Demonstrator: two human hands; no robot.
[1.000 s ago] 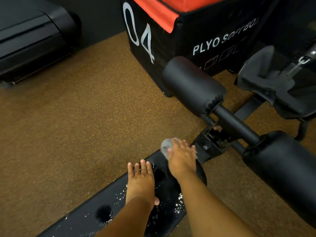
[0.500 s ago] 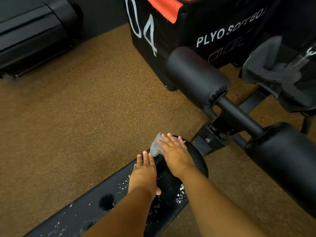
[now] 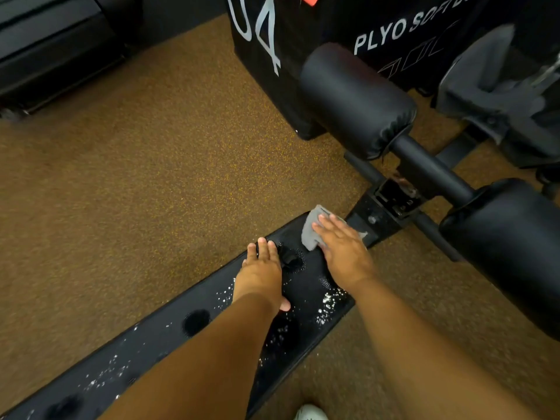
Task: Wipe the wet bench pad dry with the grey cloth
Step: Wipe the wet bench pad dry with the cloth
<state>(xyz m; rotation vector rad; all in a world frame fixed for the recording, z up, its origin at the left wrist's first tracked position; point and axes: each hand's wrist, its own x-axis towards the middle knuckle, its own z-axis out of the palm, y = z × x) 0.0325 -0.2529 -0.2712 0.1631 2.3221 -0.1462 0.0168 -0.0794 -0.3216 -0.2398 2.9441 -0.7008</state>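
Sliding the grey cloth (image 3: 312,230) back onto the far end of the pad (image 3: 169,331), right hand (image 3: 344,253) pressing flat, grip spread wide over it. Bracing beside it with the open left hand (image 3: 262,272). Probably early wiping; next needing nearward strokes across the droplets (image 3: 328,301).

1. Right hand (image 3: 345,253) flat on grey cloth (image 3: 312,231), pressing it onto far end of black bench pad (image 3: 151,338).
2. Left hand (image 3: 262,274) flat on pad just beside, fingers spread, empty.
3. White droplets scattered along pad.
4. Black roller pads (image 3: 354,98) beyond, plyo box (image 3: 303,40) behind, brown floor (image 3: 136,177).
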